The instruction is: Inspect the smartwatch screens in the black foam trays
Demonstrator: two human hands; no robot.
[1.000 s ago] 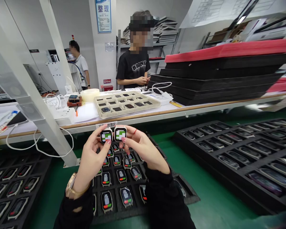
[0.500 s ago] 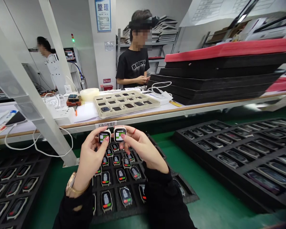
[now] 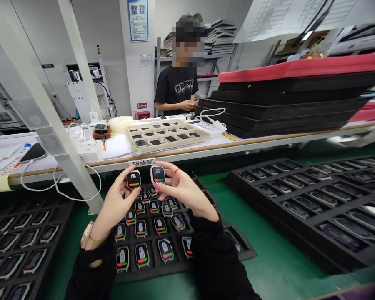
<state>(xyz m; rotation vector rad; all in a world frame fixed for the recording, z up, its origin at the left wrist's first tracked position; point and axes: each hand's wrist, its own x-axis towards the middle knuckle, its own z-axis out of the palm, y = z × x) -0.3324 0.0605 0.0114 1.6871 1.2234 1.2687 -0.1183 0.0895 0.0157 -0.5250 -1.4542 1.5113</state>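
Observation:
Two strapless smartwatches are held side by side above a black foam tray, screens facing me. My left hand grips the left smartwatch by its edges, thumb at the lower right corner. Its dark screen shows white figures and a red and green bar. In my right hand is the other smartwatch, its screen greyer with small text and the same bar; the thumb rests at its lower edge. Several lit watches lie in the tray's compartments below. My right sleeve hides part of the tray.
More foam trays with watches stand at the left and right. Beyond runs a bench edge bearing a cream compartment tray and a stack of black foam trays. A co-worker stands behind it; a white post rises at left.
Both watch screens have switched from a green and white display to dark ones with a red and green bar. My thumbs have moved off the screens to their lower edges.

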